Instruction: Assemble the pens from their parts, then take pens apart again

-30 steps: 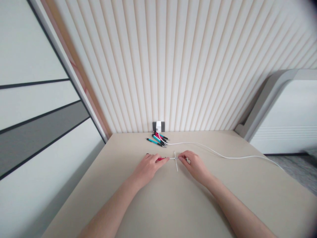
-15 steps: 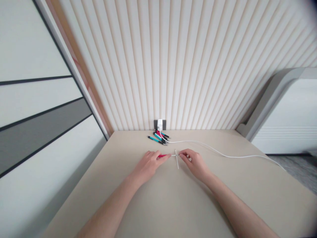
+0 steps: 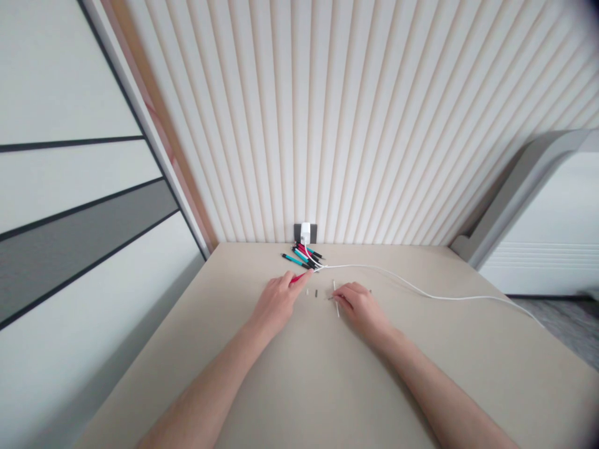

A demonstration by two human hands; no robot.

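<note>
1. My left hand (image 3: 279,304) is closed around a red pen (image 3: 298,278), which sticks out of my grip, pointing up and to the right.
2. My right hand (image 3: 361,304) is low over the bench (image 3: 327,399), its fingertips (image 3: 339,300) drawn together at a thin dark piece (image 3: 331,298); it is too small for me to tell whether I am gripping it.
3. A thin white rod (image 3: 336,298) lies just beside those fingertips, between my hands.
4. Two small pieces (image 3: 311,292) lie on the bench between my hands, near the red pen.
5. Beyond them, a bunch of teal, red and black pens (image 3: 299,257) lies at the bench's far edge, below a white charger (image 3: 306,232) plugged into a wall socket (image 3: 313,233).
6. A white cable (image 3: 421,290) runs from the charger across the bench to the right.
</note>
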